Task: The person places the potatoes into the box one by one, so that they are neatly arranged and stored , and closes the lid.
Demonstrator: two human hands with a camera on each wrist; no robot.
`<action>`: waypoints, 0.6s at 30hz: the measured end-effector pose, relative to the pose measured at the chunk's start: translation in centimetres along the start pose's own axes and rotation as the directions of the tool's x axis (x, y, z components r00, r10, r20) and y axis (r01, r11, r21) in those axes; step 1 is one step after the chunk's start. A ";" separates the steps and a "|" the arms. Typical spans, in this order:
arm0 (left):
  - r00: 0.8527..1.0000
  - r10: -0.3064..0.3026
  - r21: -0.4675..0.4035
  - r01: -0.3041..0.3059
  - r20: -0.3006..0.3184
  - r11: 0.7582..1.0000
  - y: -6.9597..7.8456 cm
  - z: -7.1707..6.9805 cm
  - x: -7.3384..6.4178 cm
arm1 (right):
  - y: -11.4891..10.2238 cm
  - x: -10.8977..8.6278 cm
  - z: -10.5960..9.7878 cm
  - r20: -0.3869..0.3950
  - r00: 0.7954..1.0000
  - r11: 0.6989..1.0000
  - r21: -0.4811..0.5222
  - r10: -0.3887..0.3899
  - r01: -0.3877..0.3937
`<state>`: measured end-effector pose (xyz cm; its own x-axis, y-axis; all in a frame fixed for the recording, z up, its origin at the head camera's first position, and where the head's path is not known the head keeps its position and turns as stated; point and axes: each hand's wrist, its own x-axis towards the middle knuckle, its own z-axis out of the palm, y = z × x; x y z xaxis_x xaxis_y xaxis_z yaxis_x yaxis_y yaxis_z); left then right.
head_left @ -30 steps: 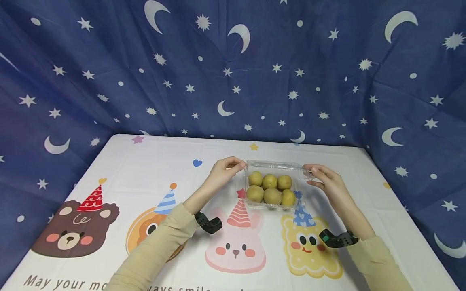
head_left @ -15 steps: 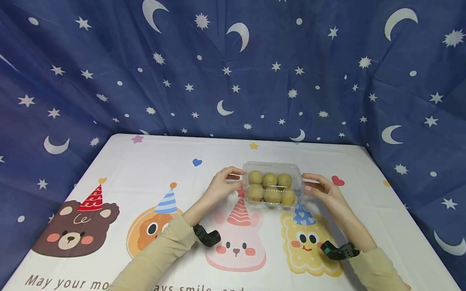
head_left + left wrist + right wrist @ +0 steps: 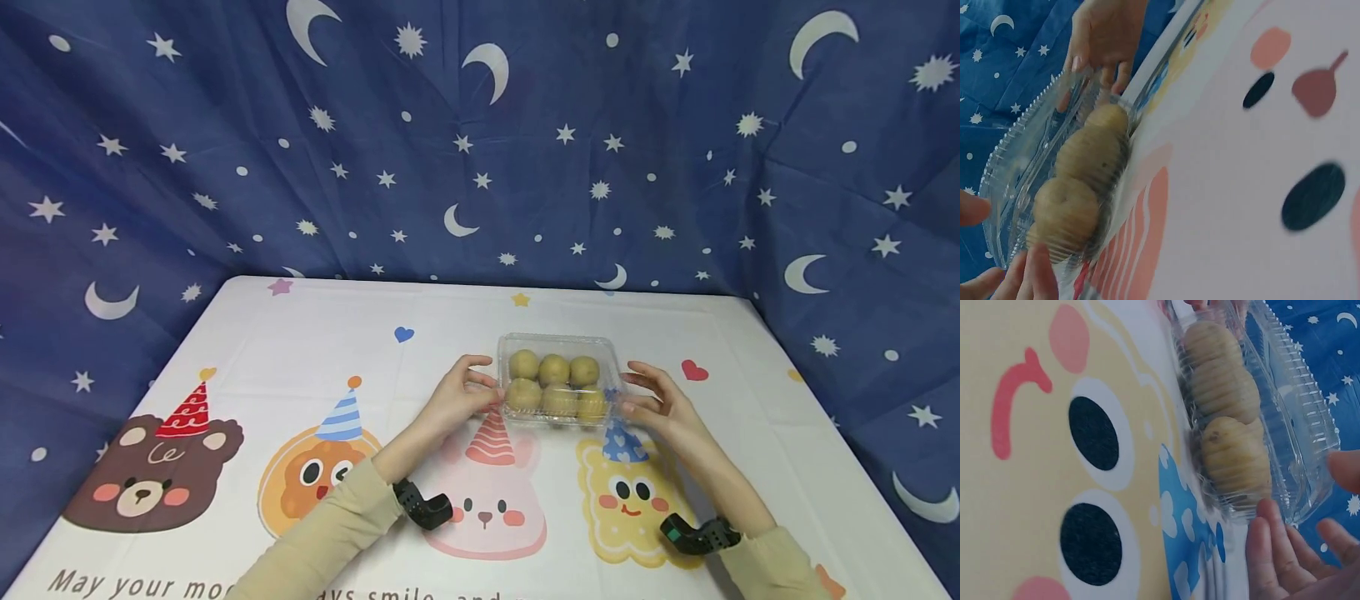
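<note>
A clear plastic clamshell box (image 3: 558, 340) stands at the right of the table's middle, its lid lying over the base. Inside are several round, yellow-brown, potato-like items (image 3: 554, 369) in two rows. My left hand (image 3: 459, 393) is at the box's left end, its fingertips (image 3: 1040, 262) against the ribbed side and its thumb by the lid's edge. At the right end is my right hand (image 3: 662, 402), fingers loosely bent. Its fingertips (image 3: 1267, 509) are right at the box's corner, and the thumb (image 3: 1344, 470) sits close to the lid's rim.
A white tablecloth (image 3: 337, 317) printed with cartoon figures covers the table. Behind and beside it hangs a blue curtain (image 3: 525, 167) with moons and stars. Black wrist cameras (image 3: 422, 505) are strapped to both wrists.
The lid, raised at the back and held by its ends a second ago, has come down over the base. Both hands have slid toward the box's near corners, and their grip has loosened.
</note>
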<state>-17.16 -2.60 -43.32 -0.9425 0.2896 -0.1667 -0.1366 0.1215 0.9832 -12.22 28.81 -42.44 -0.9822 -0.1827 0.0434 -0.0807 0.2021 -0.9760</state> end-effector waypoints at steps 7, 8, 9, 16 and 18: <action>0.981 -0.153 -0.207 0.176 0.122 0.962 -0.4 0.6 -0.4 | 0.2 0.0 -0.2 0.046 0.968 0.970 -0.016 0.245 -0.244; 0.975 -0.168 -0.234 0.200 0.148 0.952 -0.4 0.7 -0.4 | 0.2 0.0 -0.2 0.070 0.960 0.962 -0.017 0.273 -0.272; 0.969 -0.179 -0.251 0.219 0.170 0.943 -0.5 0.7 -0.5 | 0.4 0.0 -0.3 0.087 0.950 0.954 -0.016 0.299 -0.299; 0.961 -0.191 -0.306 0.247 0.200 0.919 -1.1 1.0 -0.6 | 0.4 0.2 -0.2 0.168 0.919 0.934 -0.066 0.356 -0.350; 0.964 -0.184 -0.319 0.238 0.191 0.917 -1.2 1.2 -0.6 | 0.2 0.3 -0.1 0.164 0.919 0.933 -0.065 0.359 -0.353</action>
<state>-16.12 -1.80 -44.53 -0.8253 0.4385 -0.3558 -0.4470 -0.1223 0.8861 -12.49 28.87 -42.60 -0.9035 -0.2531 -0.3459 0.2608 0.3158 -0.9123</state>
